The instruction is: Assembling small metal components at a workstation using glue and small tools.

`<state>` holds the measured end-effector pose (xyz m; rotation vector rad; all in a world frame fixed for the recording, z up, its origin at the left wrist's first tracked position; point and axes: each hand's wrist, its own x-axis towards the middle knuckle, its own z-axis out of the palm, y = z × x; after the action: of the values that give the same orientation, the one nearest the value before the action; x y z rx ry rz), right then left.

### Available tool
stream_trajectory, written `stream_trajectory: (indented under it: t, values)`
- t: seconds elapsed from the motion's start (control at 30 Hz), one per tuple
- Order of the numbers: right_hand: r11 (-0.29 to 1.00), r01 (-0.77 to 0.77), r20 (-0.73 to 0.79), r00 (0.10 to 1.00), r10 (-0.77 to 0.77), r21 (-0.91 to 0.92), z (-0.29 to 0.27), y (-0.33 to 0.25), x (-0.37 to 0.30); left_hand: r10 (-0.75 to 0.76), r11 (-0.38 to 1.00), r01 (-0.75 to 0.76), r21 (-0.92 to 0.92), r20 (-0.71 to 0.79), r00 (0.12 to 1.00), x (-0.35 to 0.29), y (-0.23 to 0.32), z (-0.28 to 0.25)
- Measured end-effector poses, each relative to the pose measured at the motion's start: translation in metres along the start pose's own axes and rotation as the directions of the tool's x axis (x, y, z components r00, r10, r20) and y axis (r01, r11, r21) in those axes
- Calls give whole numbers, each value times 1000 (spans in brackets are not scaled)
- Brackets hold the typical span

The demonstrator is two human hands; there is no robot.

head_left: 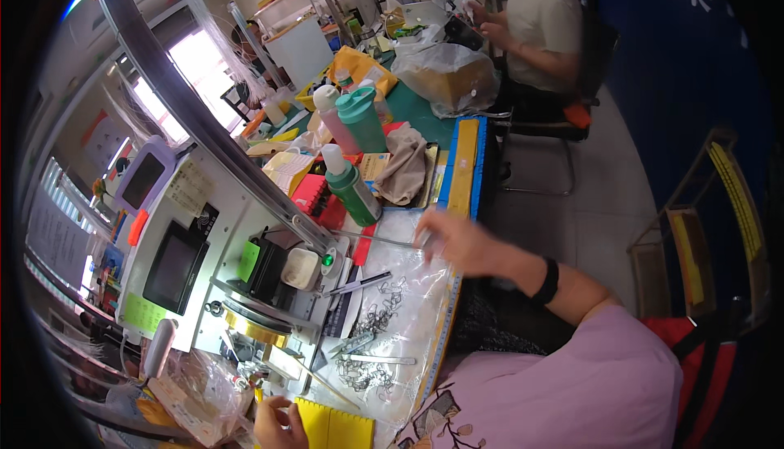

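Note:
My left hand [279, 424] is at the lower edge, beside a yellow pad [336, 426] and below the lit machine [255, 325]. Its fingers are curled together; what they hold, if anything, is hidden. Over the far part of the work surface is my right hand [453, 241], smeared by motion, with a black band on the wrist. A thin grey cord or rod [380, 240] reaches toward its fingers. Small wire-like metal pieces [377, 314] lie scattered on the clear plastic sheet [420, 302] between my hands. Tweezers [380, 359] and pliers [353, 344] rest among them.
Past my right hand stand a green bottle [353, 192], a teal cup [362, 118] and a crumpled beige cloth [402, 167]. A dark screen [175, 269] is on the white machine panel. Another person [543, 24] sits at the far table. A metal post [188, 114] slants across the left.

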<state>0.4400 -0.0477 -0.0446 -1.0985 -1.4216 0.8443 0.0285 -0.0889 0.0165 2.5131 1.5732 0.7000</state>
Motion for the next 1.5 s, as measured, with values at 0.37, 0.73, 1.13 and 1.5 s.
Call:
stream_trajectory:
  t: [0.37, 0.73, 1.13, 1.5]
  values:
    - [786, 615, 718, 575, -391, -64, 173, -72, -25, 373, 905, -397, -153, -161, 914, -17, 42, 21]
    - [526, 841, 655, 471, -591, -131, 172, -124, 56, -47, 683, -151, -715, -249, 967, -32, 29, 25]
    - [874, 478, -356, 804, -476, -87, 59, -367, 381, -33, 837, -63, -543, -164, 986, -21, 17, 23]
    - [697, 693, -221, 662, -716, -185, 50, -353, 413, -24, 862, -74, -501, -185, 982, -15, 7, 26]
